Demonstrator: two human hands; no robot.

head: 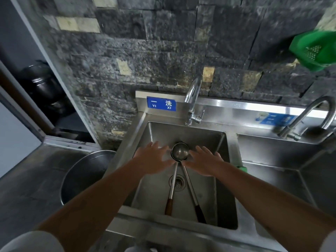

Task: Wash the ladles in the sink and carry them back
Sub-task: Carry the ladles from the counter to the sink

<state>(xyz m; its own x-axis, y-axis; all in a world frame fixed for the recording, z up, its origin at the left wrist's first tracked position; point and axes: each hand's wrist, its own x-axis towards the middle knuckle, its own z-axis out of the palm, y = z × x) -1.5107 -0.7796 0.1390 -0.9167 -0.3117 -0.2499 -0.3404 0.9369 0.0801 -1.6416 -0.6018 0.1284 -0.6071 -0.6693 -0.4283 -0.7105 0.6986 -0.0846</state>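
Note:
Two steel ladles point(180, 151) lie in the left basin of the steel sink point(151, 130), bowls stacked toward the back, long handles running to the front rim. One handle ends in a brown wooden grip point(168, 206), the other in a dark grip point(200, 213). My left hand point(151, 158) hovers with fingers spread just left of the bowls. My right hand point(206, 160) hovers spread just right of them. Neither hand holds anything. A drain point(179, 180) sits under the handles. The curved tap point(192, 100) stands behind the basin, no water running.
A large steel bowl point(85, 175) sits on the dark counter left of the sink. A second basin point(272, 179) with its own tap point(309, 117) lies to the right. A green colander point(316, 50) hangs on the stone wall upper right. A green scrubber point(241, 168) rests on the divider.

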